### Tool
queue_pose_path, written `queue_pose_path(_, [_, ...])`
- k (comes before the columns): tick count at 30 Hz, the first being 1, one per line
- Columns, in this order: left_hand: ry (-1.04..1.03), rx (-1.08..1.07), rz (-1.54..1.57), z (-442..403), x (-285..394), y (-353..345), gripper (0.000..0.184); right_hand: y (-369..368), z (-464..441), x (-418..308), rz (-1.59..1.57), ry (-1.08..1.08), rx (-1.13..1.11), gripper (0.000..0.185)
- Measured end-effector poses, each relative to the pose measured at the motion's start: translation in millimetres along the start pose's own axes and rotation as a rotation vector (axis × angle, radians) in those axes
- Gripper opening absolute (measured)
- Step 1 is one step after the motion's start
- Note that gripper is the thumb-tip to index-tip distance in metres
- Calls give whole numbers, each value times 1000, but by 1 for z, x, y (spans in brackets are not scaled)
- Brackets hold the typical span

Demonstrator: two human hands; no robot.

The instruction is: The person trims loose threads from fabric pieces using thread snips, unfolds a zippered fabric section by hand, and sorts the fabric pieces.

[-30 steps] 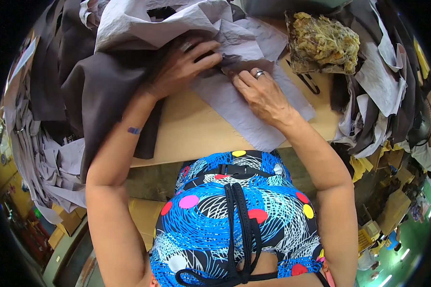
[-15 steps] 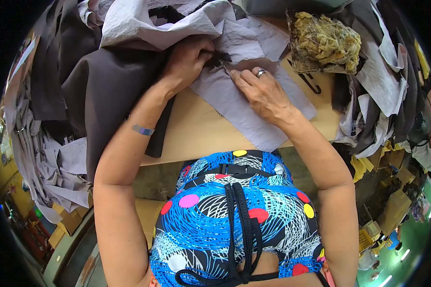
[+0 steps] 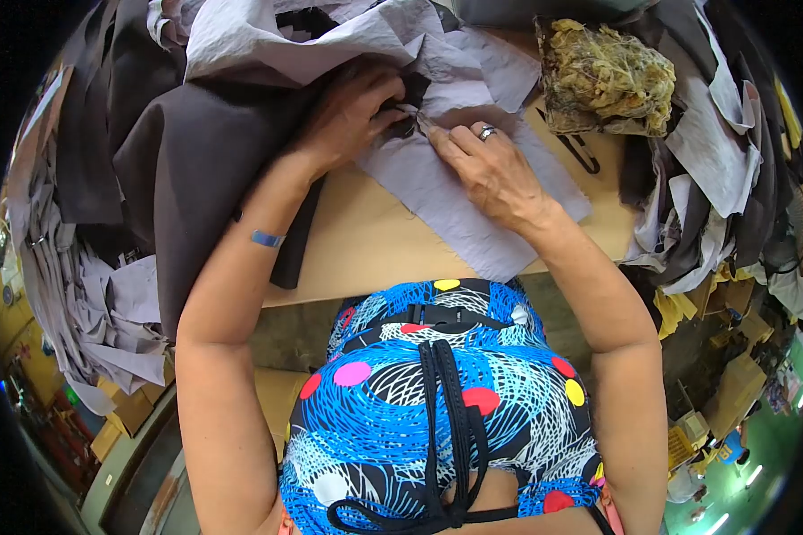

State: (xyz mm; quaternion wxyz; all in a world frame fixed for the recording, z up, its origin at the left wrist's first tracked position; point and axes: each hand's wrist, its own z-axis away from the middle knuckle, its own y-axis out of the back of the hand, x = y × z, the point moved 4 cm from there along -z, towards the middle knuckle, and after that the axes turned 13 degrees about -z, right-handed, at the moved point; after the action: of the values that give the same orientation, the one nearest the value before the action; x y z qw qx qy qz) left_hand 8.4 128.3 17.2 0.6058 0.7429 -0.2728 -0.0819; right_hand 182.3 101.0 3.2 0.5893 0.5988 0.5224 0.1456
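- The pale grey cloth (image 3: 446,201) lies directly under the right hand (image 3: 491,174), its gathered upper part at the fingertips and its lower part spread flat towards the person.
- The right thumb and index finger pinch a small fold of it; the ring-bearing hand rests low over the cloth.
- The left hand (image 3: 352,116) is just beside that fold, fingers bent together at its far left end; shadow hides whether they pinch it.
- Dark cloth (image 3: 210,169) drapes around the left wrist and forearm, crowding that side.
- The pale cloth's near corner reaches the front edge of the desk (image 3: 366,236).
- Desk surface shows left of the pale cloth, and as a narrower strip to its right.
- A black, bent tool (image 3: 587,157) lies on that strip, near a packet of yellowish stuff (image 3: 608,78).
- Heaped cloth (image 3: 718,160) bounds the right side; layered cloth (image 3: 120,308) hangs at left.
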Motion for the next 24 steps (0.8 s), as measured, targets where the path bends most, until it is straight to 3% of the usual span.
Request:
queue_pose_path(2, [2,-171,34,-7,-5,-1,18,1,0,0,13,-6,-13,40])
queue_pose_path(5, [24,-245,43,-11,-6,1,16,3,-2,-3,30,-10,-31,43])
queue_pose_path(8, [-47,-166,-12,-8,-10,2,14,3,-2,-3,46,-12,-46,44])
queue_pose_path(11, [-251,1,-143,-4,4,16,15,4,-3,-3,38,-14,-47,44])
queue_pose_path(17, [-101,-9,-185,10,11,6,15,3,-4,-3,15,-10,-36,44])
queue_pose_path(20, [-164,40,-184,9,8,-2,13,2,-3,-1,8,-8,-46,44])
queue_pose_path(24, [-123,-77,-144,2,-2,-6,13,3,-3,-2,5,-6,-48,47])
